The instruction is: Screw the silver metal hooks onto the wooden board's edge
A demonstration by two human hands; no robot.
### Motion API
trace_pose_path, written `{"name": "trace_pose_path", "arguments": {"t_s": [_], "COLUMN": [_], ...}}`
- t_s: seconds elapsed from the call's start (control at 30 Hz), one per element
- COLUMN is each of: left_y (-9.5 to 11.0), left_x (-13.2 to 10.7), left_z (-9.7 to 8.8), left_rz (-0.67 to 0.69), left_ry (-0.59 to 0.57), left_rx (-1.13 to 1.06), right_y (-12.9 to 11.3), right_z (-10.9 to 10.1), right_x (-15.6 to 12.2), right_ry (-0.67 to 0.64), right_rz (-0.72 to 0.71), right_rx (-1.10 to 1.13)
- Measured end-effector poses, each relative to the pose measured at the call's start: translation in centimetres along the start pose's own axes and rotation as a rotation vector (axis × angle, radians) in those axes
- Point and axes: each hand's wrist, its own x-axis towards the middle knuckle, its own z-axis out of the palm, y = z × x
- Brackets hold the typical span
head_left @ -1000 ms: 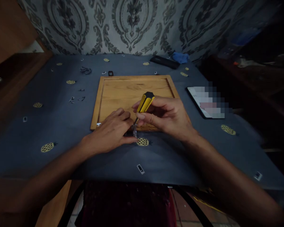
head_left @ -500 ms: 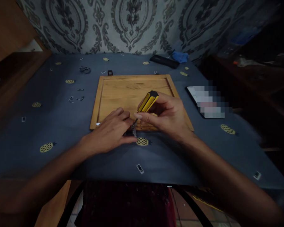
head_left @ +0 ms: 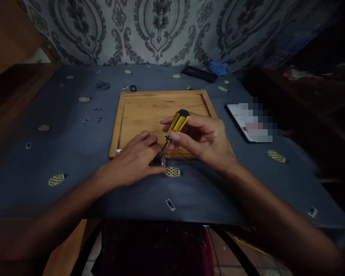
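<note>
My right hand [head_left: 204, 138] grips a yellow and black screwdriver [head_left: 178, 122] by its handle, between thumb and fingers. The shaft slants down to the left, its tip at a small shiny metal fitting [head_left: 163, 158]. That fitting is held at the front edge of a framed wooden panel [head_left: 143, 111] by my left hand [head_left: 135, 155], with the thumb below and the fingers curled over the panel. My left fingers cover much of the fitting, so its exact kind is hidden. Another bright metal piece [head_left: 119, 151] shows at the panel's front left corner.
Several small screws and metal bits [head_left: 92, 120] lie left of the panel, with a coiled cable [head_left: 102, 84] behind them. A phone [head_left: 247, 122] lies to the right. At the back are a black case [head_left: 199, 74] and a blue cloth [head_left: 218, 68].
My right fingers have loosened and shifted around the screwdriver handle, with the index finger now stretched out further. More of the screwdriver's lower end shows. My left hand stays in place.
</note>
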Motion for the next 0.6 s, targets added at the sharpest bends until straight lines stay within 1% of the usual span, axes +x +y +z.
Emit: {"name": "trace_pose_path", "arguments": {"t_s": [0.1, 0.2, 0.27, 0.47, 0.6], "left_y": [0.09, 0.17, 0.19, 0.22, 0.2], "left_x": [0.03, 0.06, 0.08, 0.24, 0.27], "left_z": [-0.13, -0.18, -0.18, -0.33, -0.34], "left_rz": [-0.014, -0.026, -0.022, -0.031, -0.021], "left_ry": [-0.012, -0.021, -0.018, -0.051, -0.042], "left_rx": [-0.01, -0.011, -0.006, -0.004, -0.002], "right_y": [0.32, 0.4, 0.37, 0.18, 0.19], "right_z": [0.13, 0.16, 0.14, -0.12, -0.27], "right_x": [0.0, -0.04, -0.03, 0.14, 0.18], "right_ry": [0.023, 0.088, 0.103, 0.035, -0.025], "right_rz": [-0.014, 0.011, 0.027, 0.022, -0.009], "right_rx": [0.003, -0.04, -0.054, -0.016, -0.005]}}
